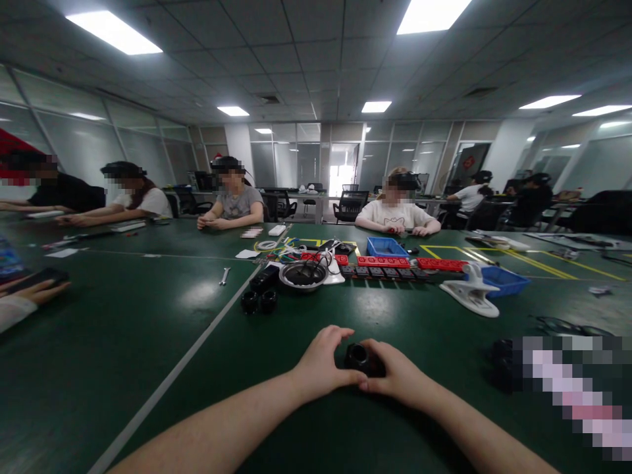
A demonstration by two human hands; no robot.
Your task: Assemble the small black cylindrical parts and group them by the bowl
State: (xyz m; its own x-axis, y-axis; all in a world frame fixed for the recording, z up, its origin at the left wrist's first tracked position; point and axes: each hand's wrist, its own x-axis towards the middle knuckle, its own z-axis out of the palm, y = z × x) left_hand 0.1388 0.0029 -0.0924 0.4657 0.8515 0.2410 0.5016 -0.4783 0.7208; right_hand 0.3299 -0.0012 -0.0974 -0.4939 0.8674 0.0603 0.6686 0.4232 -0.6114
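Two bare hands close around a small black piece [356, 355] on the green table [207, 388].
The right hand [399, 372] curls around the piece's right side and holds it; the left hand [322, 363] makes a wide C on the other side, thumb near the right thumb, and I can't tell if it touches the piece. Both arms reach in from the bottom, palms facing each other. Farther off, a round metal bowl [302, 288] has dark things in it. Two blue bins [511, 281] sit past it, one behind and one to the right; what's inside is too hard to see.
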